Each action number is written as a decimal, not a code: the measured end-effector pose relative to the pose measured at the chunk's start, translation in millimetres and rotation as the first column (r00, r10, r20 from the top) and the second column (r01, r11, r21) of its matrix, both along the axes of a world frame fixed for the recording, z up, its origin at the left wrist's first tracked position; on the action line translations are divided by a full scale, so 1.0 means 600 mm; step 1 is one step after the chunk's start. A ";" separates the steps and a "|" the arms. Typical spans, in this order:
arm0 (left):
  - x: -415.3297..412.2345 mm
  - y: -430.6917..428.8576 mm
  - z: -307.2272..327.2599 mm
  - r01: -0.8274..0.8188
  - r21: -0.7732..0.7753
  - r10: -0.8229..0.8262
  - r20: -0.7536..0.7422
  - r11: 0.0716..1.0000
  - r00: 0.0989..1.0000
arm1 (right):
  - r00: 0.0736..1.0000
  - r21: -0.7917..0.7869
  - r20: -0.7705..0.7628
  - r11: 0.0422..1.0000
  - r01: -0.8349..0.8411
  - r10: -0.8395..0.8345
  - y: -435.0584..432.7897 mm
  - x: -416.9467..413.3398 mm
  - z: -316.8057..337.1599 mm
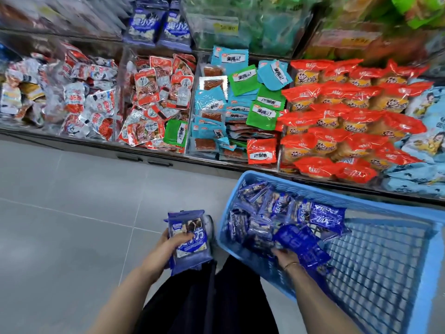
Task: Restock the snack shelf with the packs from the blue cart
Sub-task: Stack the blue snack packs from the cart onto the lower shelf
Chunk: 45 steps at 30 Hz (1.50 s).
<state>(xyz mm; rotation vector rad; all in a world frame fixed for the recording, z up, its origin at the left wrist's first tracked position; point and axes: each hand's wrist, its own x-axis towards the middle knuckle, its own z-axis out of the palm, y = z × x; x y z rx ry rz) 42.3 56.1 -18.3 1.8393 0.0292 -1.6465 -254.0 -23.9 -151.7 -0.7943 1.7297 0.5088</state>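
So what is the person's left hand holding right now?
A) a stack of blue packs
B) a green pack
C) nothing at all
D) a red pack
A: the left hand grips a stack of blue packs above the floor, while the right hand grips another blue pack inside the blue cart.

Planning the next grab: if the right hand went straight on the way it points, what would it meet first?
Most likely the heap of blue packs in the blue cart, just beyond the right hand; depth is unclear.
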 end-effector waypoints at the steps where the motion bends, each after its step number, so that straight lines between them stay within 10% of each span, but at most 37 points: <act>1: 0.001 0.007 -0.010 -0.017 0.007 0.017 0.009 1.000 1.000 | 1.000 0.027 0.001 0.999 -0.020 0.020 -0.003 0.005 -0.010; 10: -0.004 0.044 -0.049 -0.079 0.052 0.078 0.018 0.996 0.997 | 0.993 0.162 -0.025 0.979 0.120 -0.118 -0.014 0.032 -0.084; 24: -0.046 0.008 0.026 -0.178 -0.034 0.176 -0.058 0.983 0.983 | 0.932 -0.069 0.068 0.931 0.359 -0.355 -0.014 -0.026 0.085; 31: -0.044 -0.001 0.056 -0.204 -0.076 0.193 -0.129 0.976 0.973 | 0.595 -0.030 0.458 0.657 0.753 -0.660 -0.009 -0.018 0.198; 45: 0.243 0.024 0.187 -0.044 -0.250 0.037 -0.030 0.967 0.999 | 0.207 0.119 0.778 0.462 0.879 -0.593 0.042 0.285 0.347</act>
